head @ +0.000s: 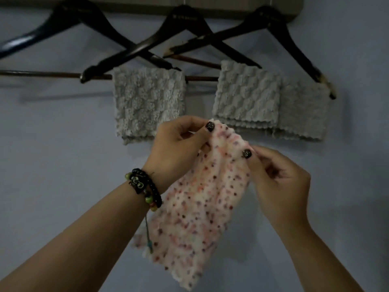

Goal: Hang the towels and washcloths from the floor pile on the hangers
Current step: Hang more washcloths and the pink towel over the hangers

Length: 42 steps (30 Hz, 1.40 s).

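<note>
Both hands were clamped on the top edge of a speckled washcloth [197, 197], held up in front of the wall just below the hangers. The left hand [179, 144] pinched the upper corner between thumb and fingers, and the right hand [277, 175] pinched the edge just beside it, so the cloth hung bunched and narrow below the two grips, not spread flat. Three grey washcloths already hung folded over the hanger bars: one on the middle hanger [185, 36] and two side by side on the right hanger [271, 28]. The left hanger [69, 22] showed a bare bar. The main risk looked to be the bunching: draped as it was, the cloth would likely sit lopsided on a bar and slide off toward its heavier side. With the grips so close together, opening it would call for one hand to slide along the edge, and a loose pinch there could drop the corner. The hangers overlapped and hung tilted, so a nudge in reaching past could swing them and shake a grey washcloth [149, 102] loose.
</note>
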Each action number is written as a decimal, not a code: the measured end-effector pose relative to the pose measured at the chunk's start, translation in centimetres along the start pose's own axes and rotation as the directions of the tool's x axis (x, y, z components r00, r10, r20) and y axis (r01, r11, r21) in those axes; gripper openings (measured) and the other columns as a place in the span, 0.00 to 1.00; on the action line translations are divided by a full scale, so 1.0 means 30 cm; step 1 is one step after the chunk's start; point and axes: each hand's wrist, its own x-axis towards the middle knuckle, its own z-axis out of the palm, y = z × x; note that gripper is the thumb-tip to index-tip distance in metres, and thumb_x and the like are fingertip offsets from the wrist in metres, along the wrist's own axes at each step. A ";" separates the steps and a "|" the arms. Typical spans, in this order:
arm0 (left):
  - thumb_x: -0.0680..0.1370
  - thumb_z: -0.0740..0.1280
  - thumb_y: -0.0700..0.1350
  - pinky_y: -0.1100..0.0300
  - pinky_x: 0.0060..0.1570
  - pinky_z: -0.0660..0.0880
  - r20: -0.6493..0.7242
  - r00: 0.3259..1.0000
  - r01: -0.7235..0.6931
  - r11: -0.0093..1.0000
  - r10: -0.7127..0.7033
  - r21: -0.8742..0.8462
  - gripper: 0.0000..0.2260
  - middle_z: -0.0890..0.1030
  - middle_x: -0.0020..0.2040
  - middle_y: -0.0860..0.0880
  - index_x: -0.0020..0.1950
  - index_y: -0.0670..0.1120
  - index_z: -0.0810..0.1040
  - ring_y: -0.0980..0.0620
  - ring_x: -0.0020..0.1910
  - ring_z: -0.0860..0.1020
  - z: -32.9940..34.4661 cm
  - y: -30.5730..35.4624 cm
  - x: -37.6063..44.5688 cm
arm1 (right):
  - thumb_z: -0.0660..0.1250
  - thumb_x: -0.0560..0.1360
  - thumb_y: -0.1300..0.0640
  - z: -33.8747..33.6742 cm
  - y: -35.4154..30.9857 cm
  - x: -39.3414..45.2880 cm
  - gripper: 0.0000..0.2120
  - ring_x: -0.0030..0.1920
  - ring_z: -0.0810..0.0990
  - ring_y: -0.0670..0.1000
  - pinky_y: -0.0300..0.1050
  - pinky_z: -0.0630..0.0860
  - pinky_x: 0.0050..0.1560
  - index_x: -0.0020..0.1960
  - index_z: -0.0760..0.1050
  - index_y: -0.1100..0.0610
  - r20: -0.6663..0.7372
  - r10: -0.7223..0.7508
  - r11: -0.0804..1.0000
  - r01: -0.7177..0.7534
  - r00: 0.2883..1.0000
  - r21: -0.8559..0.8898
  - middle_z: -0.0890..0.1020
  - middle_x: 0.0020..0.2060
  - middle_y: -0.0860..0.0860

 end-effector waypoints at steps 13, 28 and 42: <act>0.77 0.68 0.39 0.58 0.44 0.74 -0.025 0.971 0.234 0.969 -0.236 -0.075 0.06 0.82 0.40 0.49 0.43 0.46 0.84 0.53 0.40 0.78 -0.114 -0.035 0.111 | 0.75 0.60 0.47 -0.054 -0.053 0.359 0.10 0.36 0.85 0.51 0.42 0.80 0.37 0.34 0.85 0.54 0.663 0.231 0.963 -0.264 0.712 -0.051 0.85 0.34 0.53; 0.76 0.70 0.41 0.60 0.38 0.71 0.056 0.950 0.311 0.908 -0.308 -0.280 0.08 0.79 0.33 0.55 0.37 0.47 0.82 0.55 0.37 0.76 -0.032 -0.041 0.118 | 0.69 0.73 0.57 -0.041 -0.111 0.384 0.05 0.36 0.80 0.54 0.47 0.77 0.38 0.40 0.79 0.57 0.264 -0.011 0.696 0.197 0.964 -0.691 0.80 0.32 0.50; 0.79 0.66 0.42 0.69 0.42 0.78 -0.231 0.941 -0.242 0.969 0.247 0.051 0.05 0.83 0.44 0.52 0.47 0.49 0.82 0.61 0.43 0.81 -0.072 0.201 0.335 | 0.64 0.78 0.65 0.186 -0.066 0.284 0.21 0.65 0.72 0.38 0.31 0.71 0.58 0.67 0.63 0.51 0.059 0.025 0.943 -0.043 0.998 0.330 0.74 0.64 0.44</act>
